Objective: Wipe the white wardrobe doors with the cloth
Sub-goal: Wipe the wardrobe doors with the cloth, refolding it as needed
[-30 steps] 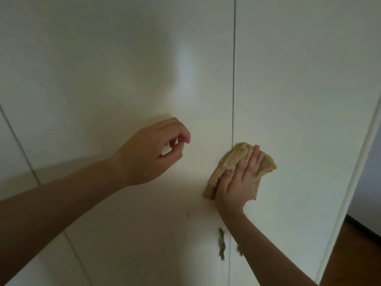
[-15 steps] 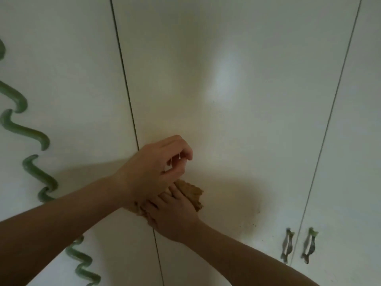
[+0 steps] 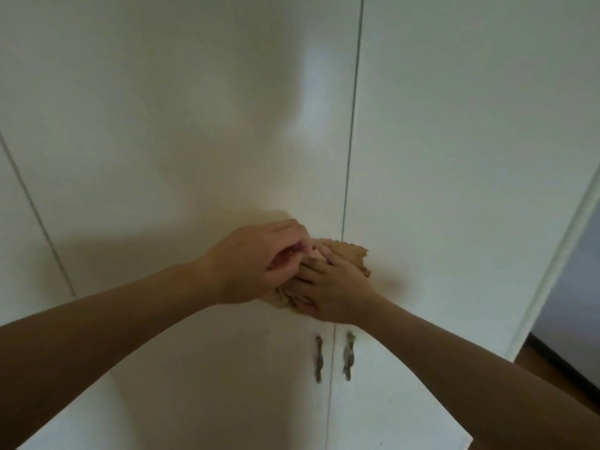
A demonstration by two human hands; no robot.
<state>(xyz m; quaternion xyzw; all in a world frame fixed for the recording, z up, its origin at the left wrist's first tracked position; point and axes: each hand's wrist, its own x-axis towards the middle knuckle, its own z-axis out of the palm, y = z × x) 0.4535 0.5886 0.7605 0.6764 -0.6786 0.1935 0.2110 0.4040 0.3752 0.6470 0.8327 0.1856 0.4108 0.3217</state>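
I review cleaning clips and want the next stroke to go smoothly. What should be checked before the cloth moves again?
1. Contact: right hand presses cloth with straight fingers: ok.
2. Placement: cloth lies against the doors, across the seam: ok.
3. Free hand: left hand overlaps cloth with curled fingers; gripping it or not: cannot tell.
4. Path: handles sit below, apart from both hands: ok.
5. Closure: doors shut, seam thin: ok.
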